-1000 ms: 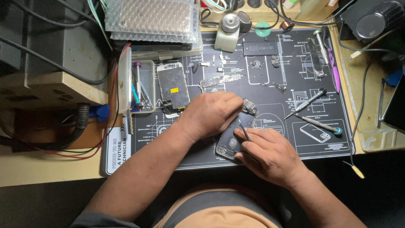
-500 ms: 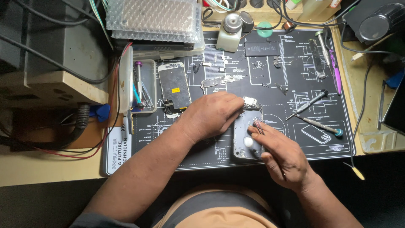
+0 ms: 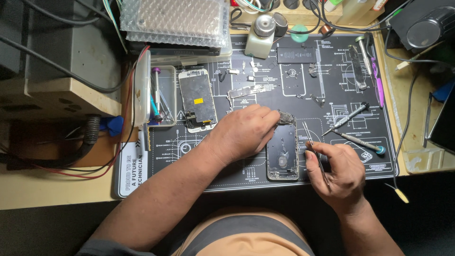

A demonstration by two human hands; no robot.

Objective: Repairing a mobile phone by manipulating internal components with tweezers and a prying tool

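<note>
An opened phone body lies upright on the black repair mat, its dark inside facing up. My left hand rests on the mat against the phone's upper left corner, fingertips pinching a small part at its top edge. To the right of the phone, my right hand holds thin metal tweezers, tips pointing up and away from the phone. A detached phone screen lies face up to the left.
A clear parts tray with tools sits left of the screen. Two screwdrivers lie right of the phone. A small bottle, a battery and loose parts are at the back. Cables and a bubble-wrapped box crowd the rear left.
My right hand has moved off the phone to its right side with the tweezers. The phone body has turned from tilted to upright and is now uncovered. The left hand stays at its top.
</note>
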